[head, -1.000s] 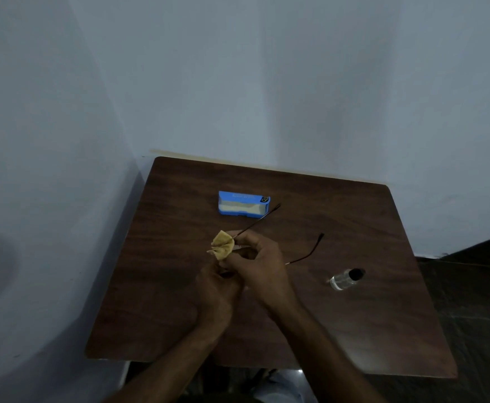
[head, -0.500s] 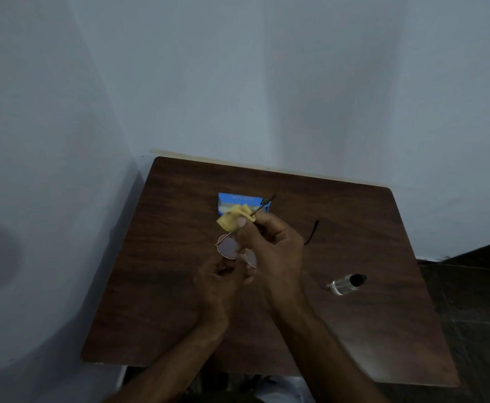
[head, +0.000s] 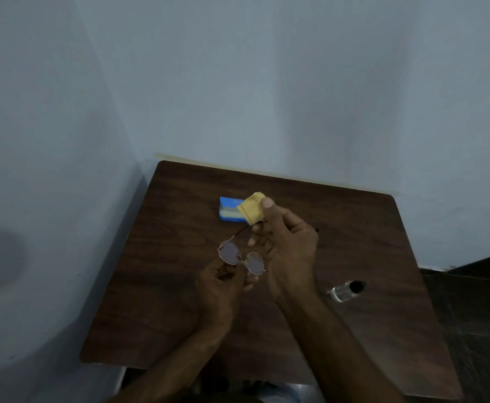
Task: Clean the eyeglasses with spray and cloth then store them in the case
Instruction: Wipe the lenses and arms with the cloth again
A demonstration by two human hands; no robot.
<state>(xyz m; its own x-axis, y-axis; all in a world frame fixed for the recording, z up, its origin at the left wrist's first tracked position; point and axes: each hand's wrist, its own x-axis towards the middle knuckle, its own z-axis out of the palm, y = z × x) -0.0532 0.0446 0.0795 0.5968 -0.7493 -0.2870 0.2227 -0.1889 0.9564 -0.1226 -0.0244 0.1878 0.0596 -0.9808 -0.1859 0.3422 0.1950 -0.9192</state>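
Round thin-rimmed eyeglasses (head: 239, 257) hover above the dark wooden table (head: 165, 301), lenses facing me. My left hand (head: 219, 289) pinches them from below at the bridge. A yellow cloth (head: 251, 209) is pinched between thumb and fingers of my right hand (head: 284, 242), folded around one temple arm up and right of the lenses. The other temple's tip peeks out right of that hand. The blue case (head: 229, 210) lies behind the cloth, partly hidden by it. A small clear spray bottle (head: 344, 290) with a black cap lies on its side at the right.
The table sits in a corner, with pale walls (head: 63, 170) close on the left and behind. A dark floor (head: 476, 301) shows beyond the table's right edge.
My right hand slid the cloth up and away from the lenses along the temple arm. The lenses came into full view as my left hand tilted the glasses.
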